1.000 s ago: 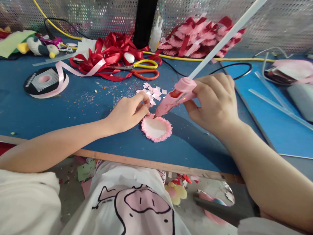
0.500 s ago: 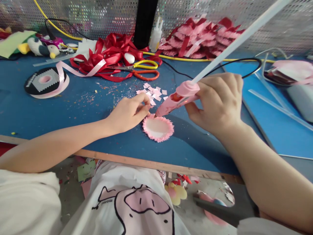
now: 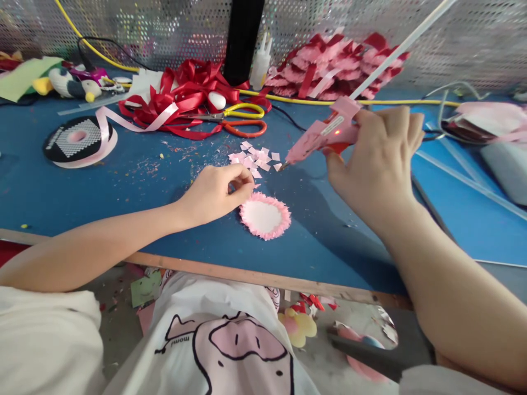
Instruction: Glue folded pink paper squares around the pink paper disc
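My right hand (image 3: 379, 159) grips a pink hot glue gun (image 3: 317, 134) with a small light lit on its side. A long white glue stick (image 3: 403, 48) juts up from its back end. The nozzle points down at the edge of a pile of small pink ribbon pieces (image 3: 256, 157), clear of the round. With thumb and forefinger pinched, my left hand (image 3: 216, 195) holds one pink ribbon piece (image 3: 257, 186), mostly hidden by the fingertips. Just below lies a white round (image 3: 263, 216) with a frilled pink rim, flat on the blue table.
Behind are scissors (image 3: 245, 128) with yellow and orange handles and a heap of red ribbon (image 3: 185, 88). A ribbon spool (image 3: 78, 140) lies left. Frilled pink pieces (image 3: 325, 68) are stacked at the back. Clear glue sticks (image 3: 469, 184) lie right on a blue board (image 3: 494, 236).
My right hand has lifted the glue gun off the round's rim, up and to the right, turning it. My left hand stays near the rim, the pinched piece now showing.
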Action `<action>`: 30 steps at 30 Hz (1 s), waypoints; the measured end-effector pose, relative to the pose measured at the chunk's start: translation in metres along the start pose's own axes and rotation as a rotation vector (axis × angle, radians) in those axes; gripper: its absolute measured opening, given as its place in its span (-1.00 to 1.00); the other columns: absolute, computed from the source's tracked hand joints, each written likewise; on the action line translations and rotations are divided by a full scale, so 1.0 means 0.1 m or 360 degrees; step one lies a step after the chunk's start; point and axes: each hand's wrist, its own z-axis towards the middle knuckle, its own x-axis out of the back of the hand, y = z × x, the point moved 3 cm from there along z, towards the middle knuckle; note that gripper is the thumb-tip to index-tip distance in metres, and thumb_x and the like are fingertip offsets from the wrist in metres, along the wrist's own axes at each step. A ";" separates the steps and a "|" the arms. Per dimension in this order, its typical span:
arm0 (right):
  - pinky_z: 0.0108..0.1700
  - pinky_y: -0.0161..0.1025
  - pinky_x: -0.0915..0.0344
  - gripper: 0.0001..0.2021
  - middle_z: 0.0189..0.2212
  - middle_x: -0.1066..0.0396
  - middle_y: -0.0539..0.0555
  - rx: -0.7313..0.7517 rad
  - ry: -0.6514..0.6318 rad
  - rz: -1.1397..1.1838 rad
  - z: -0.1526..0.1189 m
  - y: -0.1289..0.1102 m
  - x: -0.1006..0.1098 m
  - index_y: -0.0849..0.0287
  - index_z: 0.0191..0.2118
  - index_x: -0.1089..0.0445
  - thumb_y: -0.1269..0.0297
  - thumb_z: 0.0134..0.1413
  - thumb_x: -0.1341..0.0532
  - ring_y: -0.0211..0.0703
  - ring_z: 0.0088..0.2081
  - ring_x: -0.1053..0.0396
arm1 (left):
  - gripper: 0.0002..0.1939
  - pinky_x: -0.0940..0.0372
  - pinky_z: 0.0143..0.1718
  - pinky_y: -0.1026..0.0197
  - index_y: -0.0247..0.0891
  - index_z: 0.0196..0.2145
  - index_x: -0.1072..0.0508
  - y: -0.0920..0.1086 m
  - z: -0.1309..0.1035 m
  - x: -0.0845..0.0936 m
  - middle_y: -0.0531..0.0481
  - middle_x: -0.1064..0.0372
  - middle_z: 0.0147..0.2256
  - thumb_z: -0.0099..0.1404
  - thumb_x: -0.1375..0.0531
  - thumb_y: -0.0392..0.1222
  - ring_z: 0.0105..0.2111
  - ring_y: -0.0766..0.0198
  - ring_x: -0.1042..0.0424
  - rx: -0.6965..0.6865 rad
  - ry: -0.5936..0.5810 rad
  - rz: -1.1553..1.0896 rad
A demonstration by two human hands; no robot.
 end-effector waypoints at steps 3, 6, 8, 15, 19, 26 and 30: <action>0.18 0.30 -0.27 -0.39 0.21 -0.36 0.56 -0.0265 -0.0409 -0.0129 0.02 0.19 -0.21 0.38 0.32 -0.29 0.16 0.24 -0.25 0.42 0.26 -0.26 | -0.83 -0.43 -0.22 0.24 -0.25 -0.28 -0.63 -0.01 0.02 0.01 -0.04 -0.68 -0.31 0.33 -0.29 -0.12 -0.33 0.30 -0.58 0.0109 0.0009 -0.0137; 0.16 0.29 -0.28 -0.49 0.11 -0.43 0.65 -0.0353 -0.0568 -0.0195 0.00 0.28 -0.29 0.51 0.19 -0.40 0.19 0.29 -0.23 0.45 0.21 -0.33 | -0.79 -0.43 -0.28 0.23 -0.28 -0.29 -0.65 -0.02 0.04 0.01 -0.06 -0.67 -0.34 0.29 -0.32 -0.07 -0.37 0.29 -0.56 0.0227 -0.0009 -0.0291; 0.16 0.30 -0.28 -0.50 0.11 -0.42 0.65 -0.0361 -0.0558 -0.0202 -0.01 0.27 -0.27 0.50 0.16 -0.45 0.16 0.29 -0.26 0.48 0.19 -0.34 | -0.78 -0.41 -0.32 0.24 -0.29 -0.29 -0.64 -0.03 0.04 0.01 -0.06 -0.65 -0.36 0.28 -0.33 -0.07 -0.39 0.30 -0.55 0.0286 -0.0031 -0.0395; 0.18 0.16 -0.30 -0.82 -0.13 -0.52 0.13 0.0716 0.0222 0.0554 -0.13 -0.46 0.27 -0.03 -0.06 -0.59 0.05 0.38 -0.33 0.11 0.03 -0.39 | -0.79 -0.43 -0.25 0.24 -0.29 -0.31 -0.56 -0.01 0.05 -0.04 -0.03 -0.59 -0.40 0.36 -0.30 -0.08 -0.37 0.34 -0.53 0.0260 -0.0161 -0.0689; 0.03 0.02 -0.34 -0.78 -0.23 -0.53 0.05 0.1016 0.0427 0.0765 -0.29 -0.71 0.47 -0.04 -0.05 -0.57 0.21 0.21 -0.50 0.05 -0.01 -0.34 | -0.76 -0.41 -0.21 0.25 -0.29 -0.28 -0.57 -0.01 0.05 -0.09 0.01 -0.56 -0.37 0.35 -0.32 -0.03 -0.35 0.36 -0.49 0.0175 -0.0211 -0.0780; -0.02 0.04 -0.32 -0.81 -0.24 -0.57 0.04 0.1041 0.0386 0.0717 -0.38 -0.76 0.52 -0.06 -0.06 -0.57 0.32 0.25 -0.45 0.09 -0.01 -0.38 | -0.78 -0.35 -0.24 0.26 -0.27 -0.31 -0.61 0.00 0.05 -0.11 0.02 -0.58 -0.37 0.35 -0.31 -0.05 -0.34 0.35 -0.49 0.0207 -0.0233 -0.0699; 0.01 0.07 -0.31 -0.91 -0.18 -0.56 0.07 0.0988 0.0323 0.0655 -0.38 -0.76 0.51 -0.04 -0.09 -0.55 0.30 0.35 -0.35 0.09 -0.02 -0.41 | -0.74 -0.42 -0.14 0.21 -0.28 -0.27 -0.65 0.01 0.04 -0.10 -0.05 -0.66 -0.30 0.42 -0.23 -0.07 -0.25 0.27 -0.58 0.0231 -0.0265 -0.0644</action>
